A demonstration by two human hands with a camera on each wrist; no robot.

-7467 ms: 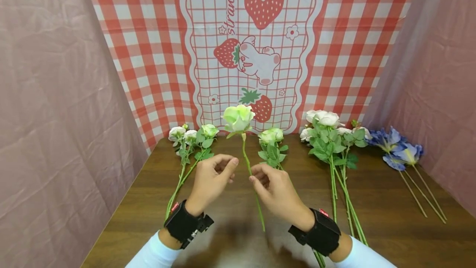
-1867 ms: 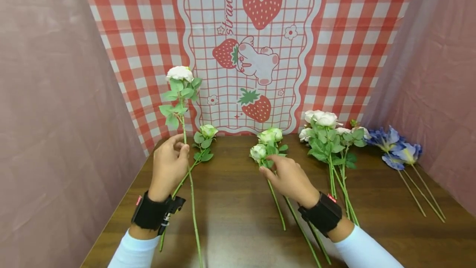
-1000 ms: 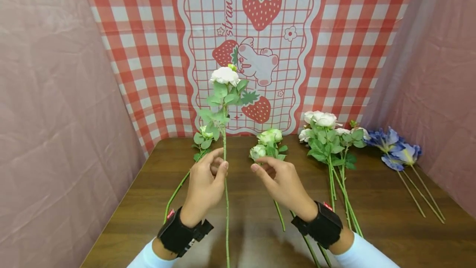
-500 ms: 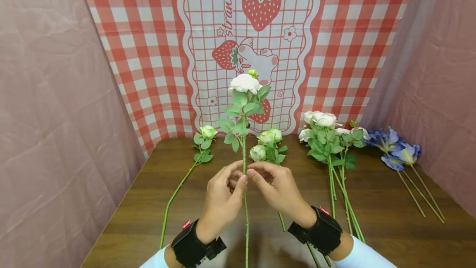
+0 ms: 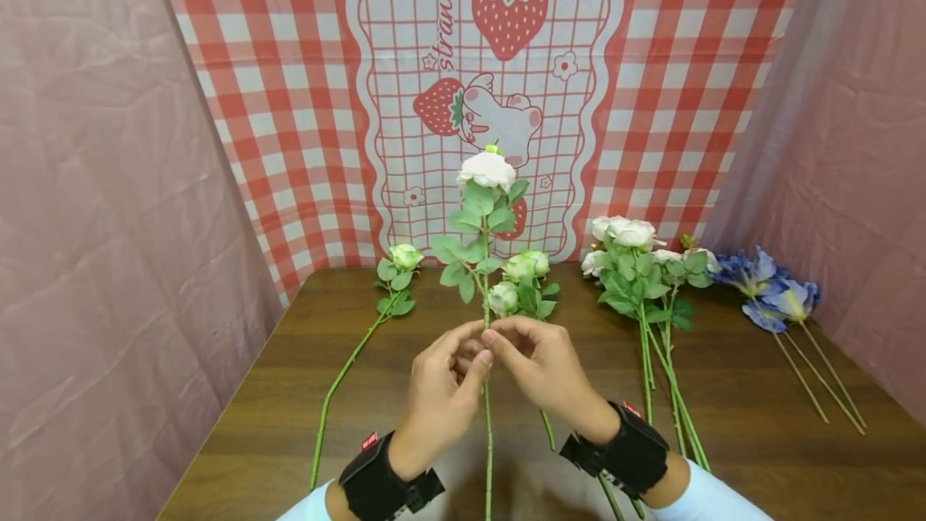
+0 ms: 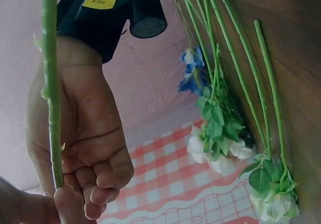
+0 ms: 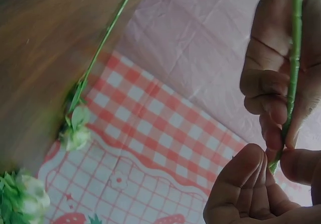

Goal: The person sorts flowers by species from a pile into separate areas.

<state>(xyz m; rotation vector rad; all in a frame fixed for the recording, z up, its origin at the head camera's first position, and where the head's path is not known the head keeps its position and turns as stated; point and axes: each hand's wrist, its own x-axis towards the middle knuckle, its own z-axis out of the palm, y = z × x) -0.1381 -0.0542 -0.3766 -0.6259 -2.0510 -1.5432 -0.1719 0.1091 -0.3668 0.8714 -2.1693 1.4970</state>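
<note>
A white rose (image 5: pixel 487 171) with green leaves stands upright above the middle of the table, its long stem running down between both hands. My left hand (image 5: pixel 441 400) pinches the stem below the leaves between thumb and fingers. From the other side, my right hand (image 5: pixel 546 368) pinches the same stem slightly higher, thumb and forefinger meeting at it. In the left wrist view the green stem (image 6: pixel 54 113) passes in front of the right palm. Just behind the hands lie light green roses (image 5: pixel 526 265), partly covered by the right hand.
A single light green rose (image 5: pixel 405 256) lies at the left of the wooden table (image 5: pixel 282 392). To the right are a bunch of white roses (image 5: pixel 628 231) and several blue irises (image 5: pixel 792 296). A strawberry-patterned cloth (image 5: pixel 304 143) hangs behind, pink curtains at the sides.
A light green rose held between the hands was laid with the green one at centre. My left hand brought the white rose from the left to the middle, where the right hand took its stem.
</note>
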